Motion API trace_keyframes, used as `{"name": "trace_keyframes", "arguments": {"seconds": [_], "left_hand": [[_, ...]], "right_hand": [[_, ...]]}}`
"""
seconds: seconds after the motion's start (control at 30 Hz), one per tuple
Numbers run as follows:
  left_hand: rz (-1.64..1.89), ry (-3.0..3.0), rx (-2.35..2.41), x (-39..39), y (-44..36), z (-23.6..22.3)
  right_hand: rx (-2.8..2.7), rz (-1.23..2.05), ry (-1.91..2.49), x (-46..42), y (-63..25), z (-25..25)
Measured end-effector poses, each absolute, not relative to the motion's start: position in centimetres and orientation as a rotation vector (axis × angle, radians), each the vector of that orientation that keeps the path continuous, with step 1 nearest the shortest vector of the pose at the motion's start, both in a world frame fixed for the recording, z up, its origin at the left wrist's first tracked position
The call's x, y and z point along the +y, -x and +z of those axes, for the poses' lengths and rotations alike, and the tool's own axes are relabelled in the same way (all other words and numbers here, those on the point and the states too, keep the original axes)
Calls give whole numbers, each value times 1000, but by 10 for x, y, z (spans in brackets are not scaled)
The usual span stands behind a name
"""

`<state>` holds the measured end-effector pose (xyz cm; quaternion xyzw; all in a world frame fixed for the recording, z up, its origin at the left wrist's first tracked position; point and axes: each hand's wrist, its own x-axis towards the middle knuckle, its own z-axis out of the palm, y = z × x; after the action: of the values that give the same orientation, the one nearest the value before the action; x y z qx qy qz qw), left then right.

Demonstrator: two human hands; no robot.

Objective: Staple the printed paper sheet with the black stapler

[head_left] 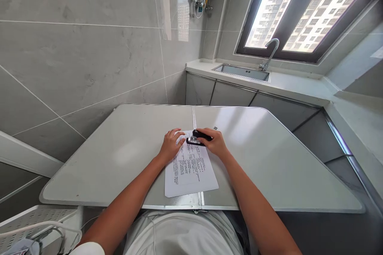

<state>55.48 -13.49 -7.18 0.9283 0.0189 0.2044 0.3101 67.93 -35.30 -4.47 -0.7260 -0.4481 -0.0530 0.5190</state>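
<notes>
In the middle of the table lies a printed sheet of paper [191, 171], its text running sideways to me. My left hand [172, 143] rests on the sheet's far left edge, fingers spread and pointing to the right. A black stapler [196, 140] with a shiny metal part is in my right hand [214, 141], gripped by thumb and fingers. The stapler's front end points left and lies over the far part of the paper, close to my left fingertips. Whether there is more than one sheet, I cannot tell.
The white folding table [131, 127] has a seam down its middle. A small dark mark or object [215, 128] is beyond my right hand. A white basket [38, 223] stands at lower left. Behind are a counter with a sink [242, 71] and a faucet [271, 53].
</notes>
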Motion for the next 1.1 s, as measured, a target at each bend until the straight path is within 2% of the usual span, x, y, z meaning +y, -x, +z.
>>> {"name": "trace_keyframes", "arguments": {"seconds": [0.17, 0.33, 0.47, 0.6, 1.1], "left_hand": [[300, -2659, 9, -135, -556, -91], [265, -2710, -5, -135, -548, -86], [180, -2710, -82, -145, -549, -91], [187, -2738, 59, -151, -552, -98], [96, -2817, -172, -167, -540, -75]], "right_hand": [[-743, -453, 2004, -371, -717, -61], [-767, -267, 2111, -386, -739, -75], [-932, -65, 2021, -383, -733, -74], [-1028, 66, 1954, -378, -722, -67], [-1132, -83, 2039, -362, -702, -62]]}}
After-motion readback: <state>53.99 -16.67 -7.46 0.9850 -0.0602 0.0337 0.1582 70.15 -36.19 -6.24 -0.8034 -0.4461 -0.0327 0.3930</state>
